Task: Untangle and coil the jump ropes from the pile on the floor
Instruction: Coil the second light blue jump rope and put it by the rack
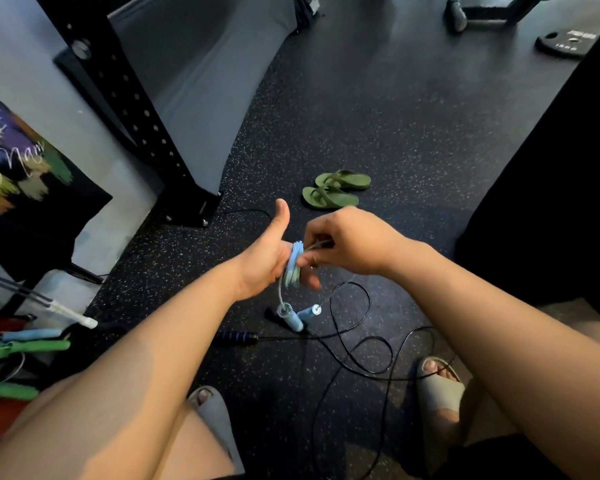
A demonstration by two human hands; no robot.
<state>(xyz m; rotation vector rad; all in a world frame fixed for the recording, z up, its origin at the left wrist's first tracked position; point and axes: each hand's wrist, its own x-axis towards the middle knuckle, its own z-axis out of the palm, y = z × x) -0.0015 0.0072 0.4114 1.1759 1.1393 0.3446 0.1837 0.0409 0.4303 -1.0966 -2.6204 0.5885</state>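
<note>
A light blue jump rope is wound in several loops round the fingers of my left hand, whose thumb points up. My right hand pinches the rope's free strand just right of the coil. Its two blue handles hang just below the coil on short strands. On the floor beneath lies a black jump rope in loose loops, with its blue-and-black handle to the left.
Coiled ropes with green and blue handles lie at the left edge. A black rack post stands on the left. Green flip-flops sit beyond my hands. A weight plate lies far right. My sandalled feet flank the black rope.
</note>
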